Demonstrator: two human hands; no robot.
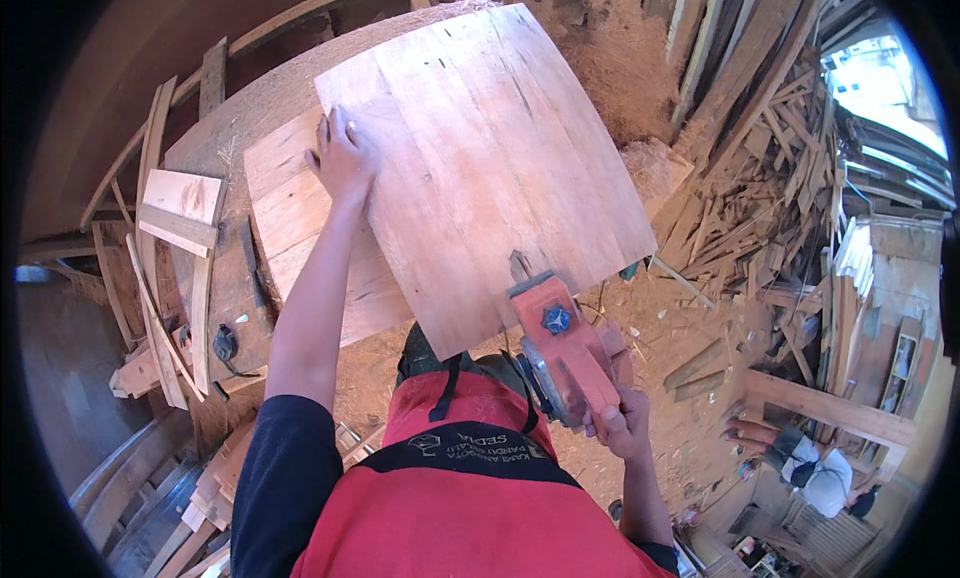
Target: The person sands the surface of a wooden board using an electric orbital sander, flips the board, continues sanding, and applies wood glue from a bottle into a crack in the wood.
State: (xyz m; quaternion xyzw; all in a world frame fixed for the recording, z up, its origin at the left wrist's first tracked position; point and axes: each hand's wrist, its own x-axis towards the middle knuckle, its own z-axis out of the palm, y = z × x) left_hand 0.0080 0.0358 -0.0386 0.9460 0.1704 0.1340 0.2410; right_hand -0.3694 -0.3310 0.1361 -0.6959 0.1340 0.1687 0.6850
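A wide glued wooden panel lies on a workbench in front of me, resting on a second panel underneath. My left hand presses flat on the upper panel's left edge, fingers spread. My right hand grips the rear handle of an orange electric planer. The planer's nose sits at the panel's near edge, its body hanging off toward me.
The workbench is covered in sawdust, with wooden slats stacked at its left. A heap of offcuts and planks fills the right side. Sawdust covers the floor. Another person crouches at the lower right.
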